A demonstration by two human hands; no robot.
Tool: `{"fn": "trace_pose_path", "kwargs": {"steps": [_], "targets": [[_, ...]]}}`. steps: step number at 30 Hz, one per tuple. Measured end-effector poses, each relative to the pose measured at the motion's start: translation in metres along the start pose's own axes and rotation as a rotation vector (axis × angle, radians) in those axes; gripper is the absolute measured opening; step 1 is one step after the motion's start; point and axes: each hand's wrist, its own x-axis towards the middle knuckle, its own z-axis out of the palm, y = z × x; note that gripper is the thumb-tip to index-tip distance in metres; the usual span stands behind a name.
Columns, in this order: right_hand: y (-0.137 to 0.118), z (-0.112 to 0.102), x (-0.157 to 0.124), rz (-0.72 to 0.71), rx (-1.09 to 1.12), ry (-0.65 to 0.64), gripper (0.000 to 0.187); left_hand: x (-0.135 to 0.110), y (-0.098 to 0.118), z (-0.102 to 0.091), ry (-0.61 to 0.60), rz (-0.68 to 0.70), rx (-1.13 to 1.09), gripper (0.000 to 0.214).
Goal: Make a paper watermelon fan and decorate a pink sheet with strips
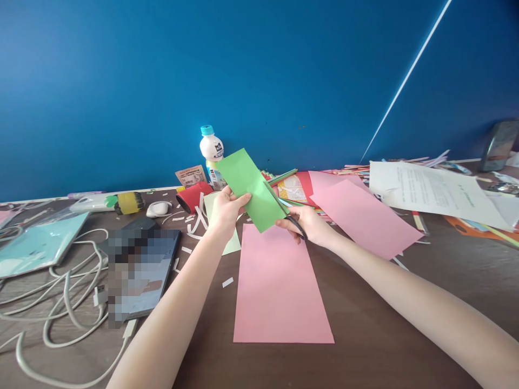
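Observation:
My left hand (225, 209) pinches the left edge of a green sheet of paper (250, 188) and holds it tilted above the table. My right hand (305, 222) is closed on a pair of scissors (290, 214) with dark handles. Their blades run along the green sheet's right edge. Below both hands a pink sheet (278, 285) lies flat on the brown table (389, 335). A pale green sheet (232, 244) shows under my left wrist.
A second pink sheet (363, 216) and a white printed page (432, 192) lie to the right. A small white bottle (211, 148) stands by the blue wall. At left are white cables (65, 302), a tablet (140, 270), a red cup (193, 196) and scattered paper scraps.

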Motion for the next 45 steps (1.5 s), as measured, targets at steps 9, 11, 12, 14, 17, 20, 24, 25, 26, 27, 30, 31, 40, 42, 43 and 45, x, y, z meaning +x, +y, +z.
{"fn": "trace_pose_path", "kwargs": {"steps": [9, 11, 12, 14, 17, 20, 24, 25, 26, 27, 30, 31, 40, 42, 43, 45], "targets": [[-0.004, -0.002, -0.002, -0.017, 0.024, -0.047, 0.034, -0.002, 0.001, 0.002, -0.026, -0.029, 0.007, 0.040], [-0.002, -0.004, -0.001, -0.018, 0.039, -0.075, 0.034, -0.002, 0.001, 0.001, -0.040, -0.032, 0.009, 0.040], [-0.001, -0.004, 0.000, -0.020, 0.044, -0.090, 0.035, -0.001, 0.000, 0.001, -0.046, -0.032, 0.010, 0.040], [0.001, -0.006, 0.000, -0.032, 0.042, -0.114, 0.036, 0.000, 0.000, 0.000, -0.051, -0.031, 0.019, 0.040], [0.002, -0.008, 0.001, -0.057, 0.024, -0.163, 0.039, 0.000, 0.000, -0.001, -0.033, -0.021, 0.053, 0.040], [0.002, -0.008, 0.000, -0.067, 0.009, -0.208, 0.043, -0.001, 0.001, -0.001, -0.016, -0.008, 0.084, 0.039], [0.000, -0.007, 0.000, -0.072, -0.009, -0.210, 0.047, -0.004, 0.003, 0.003, -0.075, -0.032, 0.087, 0.040], [-0.001, -0.007, 0.000, -0.071, -0.014, -0.206, 0.047, -0.005, 0.003, 0.004, -0.088, -0.041, 0.088, 0.040], [-0.002, -0.007, 0.000, -0.068, -0.020, -0.199, 0.047, -0.006, 0.003, 0.005, -0.096, -0.049, 0.088, 0.041], [-0.004, -0.008, 0.000, -0.063, -0.025, -0.189, 0.046, -0.006, 0.003, 0.006, -0.099, -0.054, 0.088, 0.041], [-0.006, -0.009, 0.000, -0.044, -0.043, -0.171, 0.043, -0.006, 0.003, 0.006, -0.090, -0.054, 0.089, 0.039], [-0.006, -0.009, 0.000, -0.041, -0.050, -0.172, 0.041, -0.005, 0.003, 0.005, -0.081, -0.046, 0.091, 0.039], [0.003, -0.009, 0.003, 0.057, -0.123, -0.113, 0.033, -0.006, 0.001, 0.004, -0.033, 0.046, 0.343, 0.026], [0.002, -0.008, 0.002, 0.027, -0.222, -0.074, 0.029, -0.006, 0.002, 0.005, -0.026, 0.052, 0.373, 0.024], [0.001, -0.008, 0.001, 0.004, -0.288, -0.054, 0.027, -0.006, 0.002, 0.005, -0.019, 0.055, 0.372, 0.025], [-0.002, -0.009, 0.000, -0.019, -0.409, -0.016, 0.026, -0.006, 0.003, 0.005, -0.008, 0.063, 0.347, 0.027]]}}
